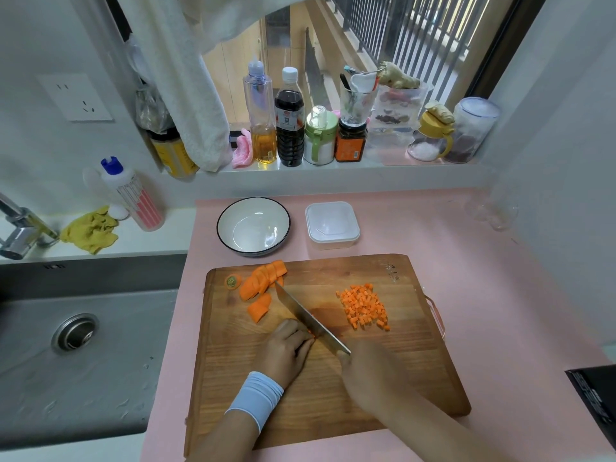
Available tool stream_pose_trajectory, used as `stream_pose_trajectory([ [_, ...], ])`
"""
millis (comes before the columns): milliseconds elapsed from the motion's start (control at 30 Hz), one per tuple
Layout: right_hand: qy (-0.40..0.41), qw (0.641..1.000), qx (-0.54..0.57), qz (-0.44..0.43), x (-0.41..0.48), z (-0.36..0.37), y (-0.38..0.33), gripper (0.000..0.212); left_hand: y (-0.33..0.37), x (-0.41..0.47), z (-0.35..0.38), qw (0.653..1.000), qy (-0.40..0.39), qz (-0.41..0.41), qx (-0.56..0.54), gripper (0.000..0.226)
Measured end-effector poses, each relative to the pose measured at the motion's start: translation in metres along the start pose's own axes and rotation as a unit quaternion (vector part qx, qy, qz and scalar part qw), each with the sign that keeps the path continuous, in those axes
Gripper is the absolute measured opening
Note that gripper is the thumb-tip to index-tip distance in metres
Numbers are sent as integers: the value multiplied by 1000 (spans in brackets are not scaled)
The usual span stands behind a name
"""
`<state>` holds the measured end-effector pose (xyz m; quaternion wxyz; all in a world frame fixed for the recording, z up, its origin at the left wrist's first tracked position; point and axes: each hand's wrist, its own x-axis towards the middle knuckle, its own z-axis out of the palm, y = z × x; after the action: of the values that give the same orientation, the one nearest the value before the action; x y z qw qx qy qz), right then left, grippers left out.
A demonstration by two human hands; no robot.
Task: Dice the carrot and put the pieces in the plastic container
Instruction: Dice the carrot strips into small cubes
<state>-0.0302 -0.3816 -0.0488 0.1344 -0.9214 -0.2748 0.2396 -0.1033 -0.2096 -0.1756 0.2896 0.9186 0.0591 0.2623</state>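
Note:
On the wooden cutting board (333,388), my right hand (370,371) grips the handle of a knife (308,320) whose blade runs diagonally up-left. My left hand (288,348), fingers curled, holds down carrot strips right against the blade; only a sliver of orange shows under the fingertips. A pile of diced carrot (365,306) lies on the board's right side. Sliced carrot slabs (263,280) and another slab (259,310) lie at the upper left, beside the cut carrot top (232,281). The square plastic container (332,225) stands empty behind the board.
A white bowl with a dark rim (253,225) sits left of the container. The steel sink (76,345) lies to the left of the pink counter (483,295). Bottles and jars line the windowsill (300,171). A black object (593,395) sits at the right edge.

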Motion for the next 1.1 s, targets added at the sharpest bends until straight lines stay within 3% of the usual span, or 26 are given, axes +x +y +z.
stream_pose_trajectory([
  [233,-23,1000,-5,9,1,-6,-2,30,-2,-1,1,1000,-2,-9,-6,2],
  [633,-74,996,40,16,30,3,-5,21,-1,0,2,1000,6,-12,-3,15],
  [767,-81,994,71,17,38,-3,2,28,-2,0,1,1000,-2,-27,-12,13],
  [933,-87,990,108,16,39,-13,14,36,5,9,-8,991,-14,-118,-66,7],
  [1100,-60,995,72,-18,41,-29,22,34,13,27,-30,948,73,-274,-146,33],
])
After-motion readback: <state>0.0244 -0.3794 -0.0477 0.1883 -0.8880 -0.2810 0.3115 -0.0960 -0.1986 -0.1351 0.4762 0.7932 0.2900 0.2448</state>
